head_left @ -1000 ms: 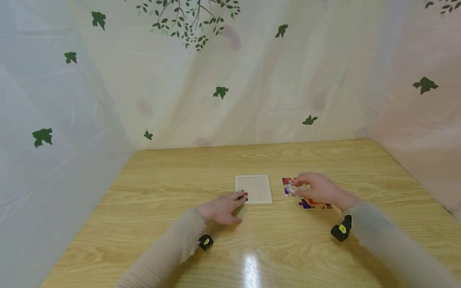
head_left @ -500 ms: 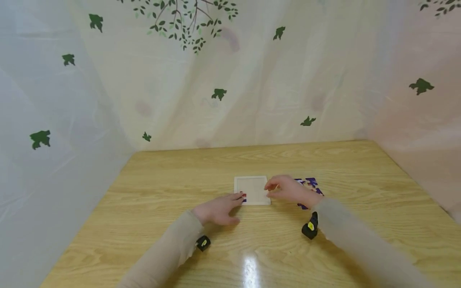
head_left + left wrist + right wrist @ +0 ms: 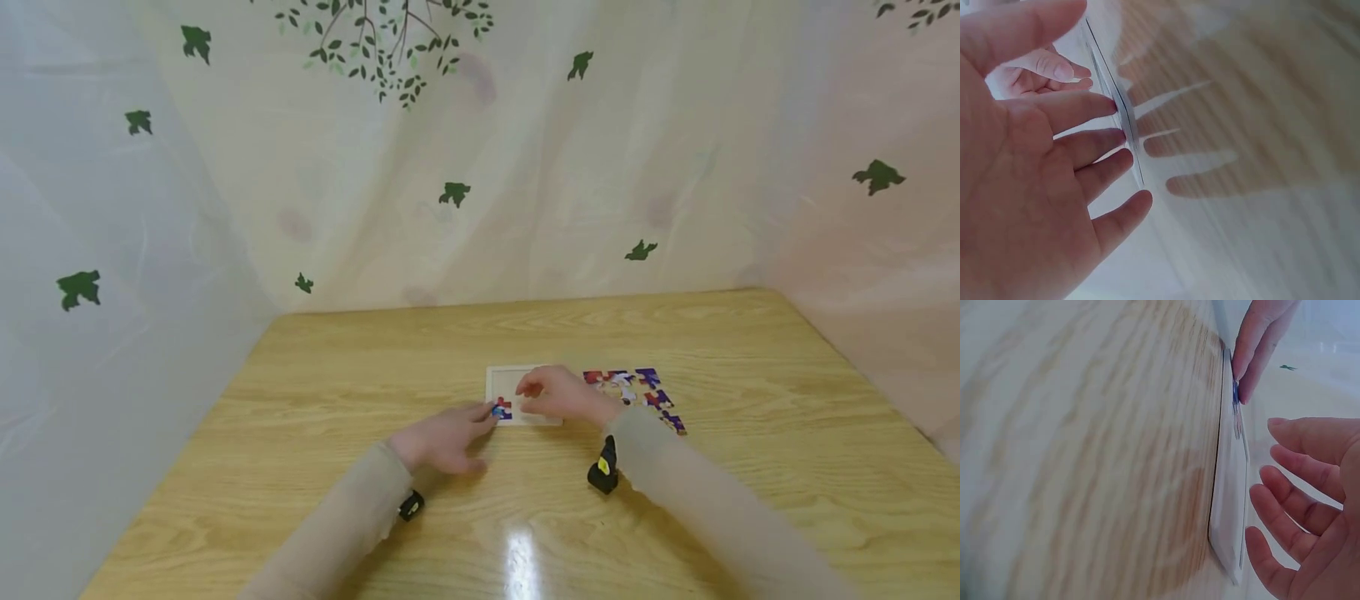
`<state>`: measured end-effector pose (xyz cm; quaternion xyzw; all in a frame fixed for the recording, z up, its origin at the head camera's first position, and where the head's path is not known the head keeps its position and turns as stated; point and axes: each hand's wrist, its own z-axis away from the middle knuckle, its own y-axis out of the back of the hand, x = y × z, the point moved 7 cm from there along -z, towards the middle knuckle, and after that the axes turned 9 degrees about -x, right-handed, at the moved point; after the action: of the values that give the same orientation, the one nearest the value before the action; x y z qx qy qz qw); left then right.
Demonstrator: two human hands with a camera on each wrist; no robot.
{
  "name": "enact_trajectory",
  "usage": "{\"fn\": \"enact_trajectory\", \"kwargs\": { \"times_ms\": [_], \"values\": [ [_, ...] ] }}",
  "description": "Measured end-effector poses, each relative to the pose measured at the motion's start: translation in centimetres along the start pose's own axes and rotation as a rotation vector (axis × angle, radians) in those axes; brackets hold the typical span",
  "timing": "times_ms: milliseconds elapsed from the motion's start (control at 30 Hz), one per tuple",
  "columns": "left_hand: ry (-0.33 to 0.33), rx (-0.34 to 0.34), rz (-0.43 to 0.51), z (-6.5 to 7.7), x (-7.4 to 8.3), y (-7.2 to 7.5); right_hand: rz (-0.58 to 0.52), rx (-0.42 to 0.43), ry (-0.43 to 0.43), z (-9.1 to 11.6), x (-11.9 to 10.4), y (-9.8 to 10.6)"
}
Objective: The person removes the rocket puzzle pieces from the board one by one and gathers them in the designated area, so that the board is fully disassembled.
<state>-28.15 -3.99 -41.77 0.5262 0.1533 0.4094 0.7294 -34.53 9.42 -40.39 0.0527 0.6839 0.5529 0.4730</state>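
Note:
My left hand [image 3: 442, 439] has its fingers extended, fingertips resting at the left edge of a shallow light wooden puzzle tray [image 3: 557, 419]. Close by those fingertips, red and blue jigsaw pieces [image 3: 502, 409] lie in the tray's near left corner. Over the tray's right part hovers my right hand [image 3: 564, 392], thumb and fingers loosely bent and apart. In the right wrist view nothing shows between the fingers of the right hand [image 3: 1316, 506], which stand off the tray [image 3: 1229, 487]. The left wrist view shows the left palm [image 3: 1029, 169] and spread fingers against the tray edge.
Several loose jigsaw pieces [image 3: 651, 398], purple, red and white, lie right of the tray, partly behind my right forearm. The wooden table [image 3: 360, 358] reaches back to a hanging sheet [image 3: 510, 250] printed with leaves and birds. Each wrist carries a black camera [image 3: 602, 468].
My right hand has moved left from the loose pieces to above the tray. The left fingers have shifted slightly left, and more of the pieces in the tray's corner show.

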Motion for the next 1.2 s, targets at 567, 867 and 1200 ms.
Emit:
{"fn": "enact_trajectory", "kwargs": {
  "times_ms": [567, 867, 1200],
  "values": [
    [-0.022, -0.007, 0.080, 0.8, -0.4, -0.3, -0.054, -0.018, -0.144, -2.0, 0.1, -1.8],
    [-0.024, -0.009, 0.079, 0.9, -0.2, -0.3, 0.035, -0.015, -0.144, -2.4, -0.3, -1.9],
    [-0.036, 0.002, 0.065, 1.1, 0.0, -0.3, 0.019, -0.024, -0.154, -2.5, -0.5, -1.8]
  ]
}}
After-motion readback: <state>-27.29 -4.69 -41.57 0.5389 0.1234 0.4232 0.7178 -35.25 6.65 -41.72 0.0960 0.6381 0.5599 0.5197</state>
